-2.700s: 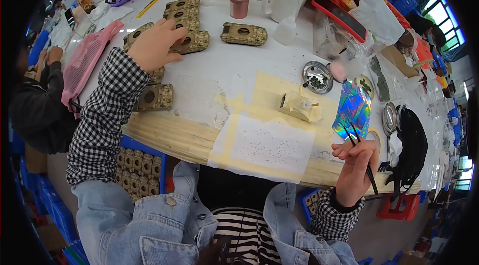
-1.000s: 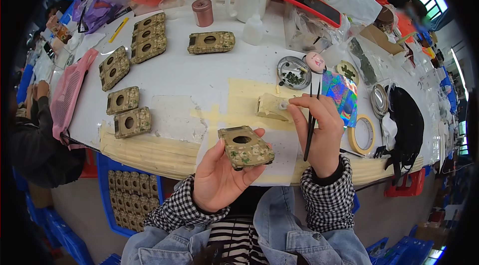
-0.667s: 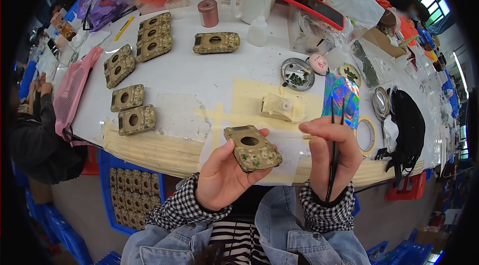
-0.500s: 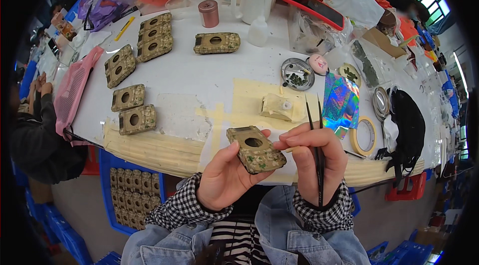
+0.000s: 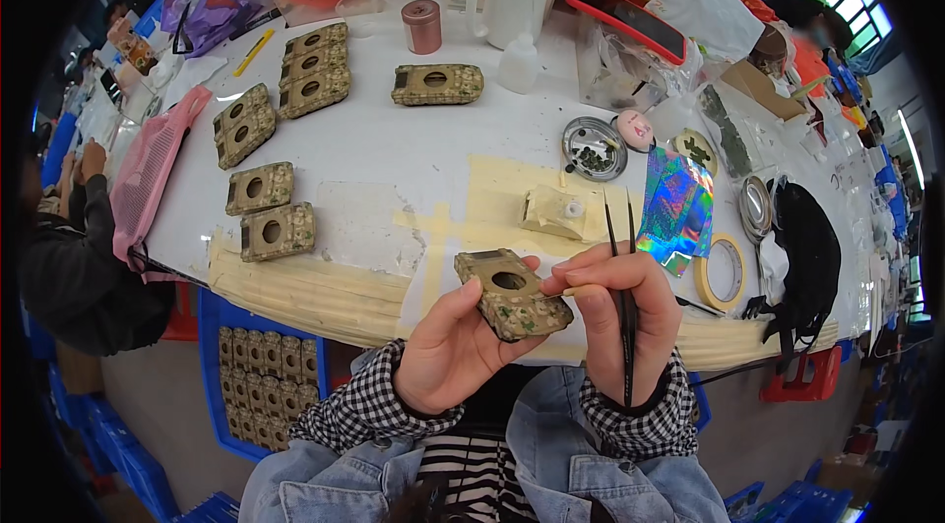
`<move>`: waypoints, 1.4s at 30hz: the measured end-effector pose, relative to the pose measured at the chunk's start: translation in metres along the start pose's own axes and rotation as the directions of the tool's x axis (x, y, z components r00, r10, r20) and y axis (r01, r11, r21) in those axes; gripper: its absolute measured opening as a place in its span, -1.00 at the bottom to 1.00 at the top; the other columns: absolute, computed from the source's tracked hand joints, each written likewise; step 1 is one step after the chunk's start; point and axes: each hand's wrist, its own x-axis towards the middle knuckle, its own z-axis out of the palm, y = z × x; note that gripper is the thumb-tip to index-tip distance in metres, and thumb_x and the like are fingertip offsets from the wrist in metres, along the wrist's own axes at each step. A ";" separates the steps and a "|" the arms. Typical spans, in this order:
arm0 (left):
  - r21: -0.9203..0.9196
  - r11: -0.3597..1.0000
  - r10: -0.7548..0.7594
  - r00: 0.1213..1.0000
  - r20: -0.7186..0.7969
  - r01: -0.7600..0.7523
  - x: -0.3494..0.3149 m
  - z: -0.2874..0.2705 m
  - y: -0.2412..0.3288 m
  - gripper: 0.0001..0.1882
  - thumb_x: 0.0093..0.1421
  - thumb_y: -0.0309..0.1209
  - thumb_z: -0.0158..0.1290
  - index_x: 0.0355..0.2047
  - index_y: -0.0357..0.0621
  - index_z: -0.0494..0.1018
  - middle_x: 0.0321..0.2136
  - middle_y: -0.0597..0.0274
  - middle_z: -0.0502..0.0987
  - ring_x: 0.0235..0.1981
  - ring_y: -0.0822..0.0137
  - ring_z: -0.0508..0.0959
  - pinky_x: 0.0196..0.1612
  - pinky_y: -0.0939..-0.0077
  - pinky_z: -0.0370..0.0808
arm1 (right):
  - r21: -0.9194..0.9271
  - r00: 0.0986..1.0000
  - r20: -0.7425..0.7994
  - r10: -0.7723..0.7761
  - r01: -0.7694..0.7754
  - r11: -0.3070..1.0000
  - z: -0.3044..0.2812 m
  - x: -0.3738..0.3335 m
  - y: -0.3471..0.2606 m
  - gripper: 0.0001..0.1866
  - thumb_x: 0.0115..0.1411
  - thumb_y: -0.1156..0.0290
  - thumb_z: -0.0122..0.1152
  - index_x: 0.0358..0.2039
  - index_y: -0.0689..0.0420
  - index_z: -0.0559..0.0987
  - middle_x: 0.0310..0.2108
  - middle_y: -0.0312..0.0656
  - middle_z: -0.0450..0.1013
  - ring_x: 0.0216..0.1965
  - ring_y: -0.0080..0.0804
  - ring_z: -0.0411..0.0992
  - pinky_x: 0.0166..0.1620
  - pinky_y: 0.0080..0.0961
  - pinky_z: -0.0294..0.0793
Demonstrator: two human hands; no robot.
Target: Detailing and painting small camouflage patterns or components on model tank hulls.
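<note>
Above the table's near edge, my left hand (image 5: 438, 351) grips a camouflage-painted model tank hull (image 5: 530, 314) with a round hole in its top. The thumb lies along the near left edge, and fingers support it from beneath. Closed at the hull's right end, my right hand (image 5: 645, 302) pinches a thin pale stick (image 5: 585, 291) between thumb and forefinger. The stick's tip is at the hull's right side; whether it touches I cannot tell. Dark tweezers (image 5: 628, 351) are also held in this hand, points upward. Just beyond stands a tape-wrapped block (image 5: 553, 212) with a white knob.
More tank hulls (image 5: 278, 232) stand at left and back, with several in a blue crate (image 5: 209, 366) below. A round tin (image 5: 595, 148) holds small dark green pieces. Masking tape (image 5: 717, 272), iridescent film (image 5: 679, 198), a white mug (image 5: 512, 6) and a phone (image 5: 630, 21) surround the workspace. Someone's dark sleeve (image 5: 98, 228) is at far left.
The view has shifted slightly, moving the table items a little within it. Both hands keep their grips, and the stick stays at the hull's right side.
</note>
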 end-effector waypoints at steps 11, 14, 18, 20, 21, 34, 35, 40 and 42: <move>0.010 1.000 -0.003 1.000 -0.016 0.003 0.000 0.000 0.001 -0.47 0.36 -0.17 -0.28 0.21 -0.25 0.03 0.13 0.02 0.26 0.16 0.16 0.31 0.20 0.28 0.31 | -0.038 1.000 0.012 -0.014 0.014 0.999 0.000 0.001 0.001 -0.92 0.20 0.62 0.05 -0.27 0.30 0.43 -0.31 -0.04 0.47 -0.19 -0.33 0.47 -0.08 -0.49 0.43; 0.026 1.000 0.008 0.999 -0.053 -0.007 -0.001 0.000 0.001 -0.46 0.35 -0.17 -0.26 0.21 -0.25 0.03 0.15 0.02 0.22 0.16 0.11 0.31 0.18 0.24 0.35 | 0.045 1.000 -0.014 -0.003 0.003 0.999 0.001 0.004 -0.001 -0.92 0.23 0.60 0.02 -0.27 0.30 0.41 -0.31 -0.04 0.47 -0.20 -0.38 0.46 -0.07 -0.53 0.40; 0.060 0.996 0.068 0.992 -0.105 -0.062 -0.002 0.000 0.001 -0.45 0.34 -0.17 -0.24 0.23 -0.24 0.03 0.21 -0.05 0.12 0.18 0.02 0.27 0.14 0.15 0.41 | -0.160 0.979 -0.186 -0.078 0.048 0.986 -0.009 0.016 0.007 -0.92 0.28 0.51 -0.05 -0.29 0.26 0.38 -0.30 -0.07 0.44 -0.31 -0.40 0.47 -0.18 -0.51 0.44; 0.069 0.994 0.093 0.991 -0.093 -0.087 -0.003 0.001 0.003 -0.44 0.34 -0.18 -0.25 0.24 -0.22 0.02 0.25 -0.04 0.05 0.19 0.01 0.25 0.13 0.14 0.42 | -0.395 0.943 -0.255 -0.215 0.101 0.913 -0.021 0.026 0.018 -0.94 0.19 0.58 0.11 -0.33 0.29 0.45 -0.36 -0.10 0.47 -0.32 -0.43 0.45 -0.23 -0.55 0.41; 0.066 0.993 0.106 0.990 -0.088 -0.100 -0.004 0.002 0.005 -0.44 0.34 -0.18 -0.25 0.24 -0.21 0.01 0.26 -0.03 0.02 0.20 0.01 0.24 0.12 0.14 0.43 | -0.513 0.935 -0.228 -0.272 0.122 0.850 -0.025 0.030 0.022 -0.93 0.15 0.59 0.15 -0.35 0.28 0.46 -0.37 -0.10 0.47 -0.33 -0.39 0.45 -0.26 -0.53 0.41; -0.118 0.962 0.242 0.969 -0.043 -0.245 -0.008 -0.005 0.012 -0.30 0.32 -0.17 -0.21 0.26 -0.38 -0.18 0.16 -0.28 0.12 0.13 -0.11 0.31 0.12 0.14 0.44 | -0.714 0.970 -0.050 -0.237 0.131 0.687 -0.041 0.021 0.028 -0.69 0.18 0.32 0.14 -0.16 0.27 0.47 -0.29 0.01 0.44 -0.24 -0.11 0.43 -0.16 -0.37 0.39; -0.133 0.962 0.237 0.971 -0.030 -0.239 -0.009 -0.007 0.013 -0.32 0.32 -0.18 -0.21 0.27 -0.35 -0.17 0.22 -0.22 0.04 0.16 -0.11 0.27 0.13 0.11 0.42 | -0.641 0.976 -0.052 -0.211 0.130 0.757 -0.047 0.014 0.031 -0.54 0.26 0.16 0.00 -0.04 0.34 0.40 -0.26 0.04 0.44 -0.18 -0.17 0.43 -0.08 -0.41 0.37; -0.112 0.947 0.304 0.953 0.022 -0.300 -0.009 -0.010 0.020 -0.36 0.33 -0.18 -0.23 0.27 -0.29 -0.12 0.29 -0.12 -0.12 0.21 -0.08 0.19 0.17 0.11 0.38 | -0.374 0.996 -0.084 -0.014 -0.019 0.927 -0.051 -0.028 0.028 -0.43 0.24 0.16 0.07 0.06 0.37 0.27 -0.22 0.03 0.46 -0.11 -0.30 0.44 -0.01 -0.43 0.35; -0.114 0.939 0.329 0.944 0.028 -0.324 -0.009 -0.009 0.022 -0.37 0.33 -0.18 -0.23 0.27 -0.29 -0.10 0.30 -0.11 -0.14 0.22 -0.07 0.18 0.19 0.11 0.35 | -0.359 0.998 -0.025 0.066 -0.070 0.931 -0.050 -0.038 0.027 -0.46 0.21 0.27 0.15 0.06 0.36 0.26 -0.21 0.02 0.48 -0.09 -0.31 0.46 0.00 -0.46 0.35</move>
